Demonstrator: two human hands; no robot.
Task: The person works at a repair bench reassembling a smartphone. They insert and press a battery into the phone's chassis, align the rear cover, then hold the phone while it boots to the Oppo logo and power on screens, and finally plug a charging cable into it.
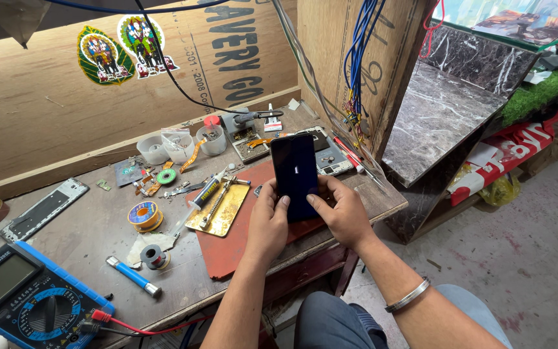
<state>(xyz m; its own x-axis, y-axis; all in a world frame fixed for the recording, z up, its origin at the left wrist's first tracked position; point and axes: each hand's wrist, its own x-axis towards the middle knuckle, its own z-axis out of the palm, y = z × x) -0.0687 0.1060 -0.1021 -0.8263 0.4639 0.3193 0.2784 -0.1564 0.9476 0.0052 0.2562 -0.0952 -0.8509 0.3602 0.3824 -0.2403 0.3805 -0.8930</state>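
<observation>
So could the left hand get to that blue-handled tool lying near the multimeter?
Probably yes. The left hand is holding the phone with the right hand, but the bench between it and the blue-handled tool looks open, with only a small solder spool beside it.

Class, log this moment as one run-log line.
left hand: holds smartphone | right hand: holds smartphone, thumb on dark screen | nearby: red mat, gold metal jig

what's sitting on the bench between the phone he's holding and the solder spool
In the head view, a gold clamp plate with a syringe on it lies between the phone and the solder spool.
</observation>
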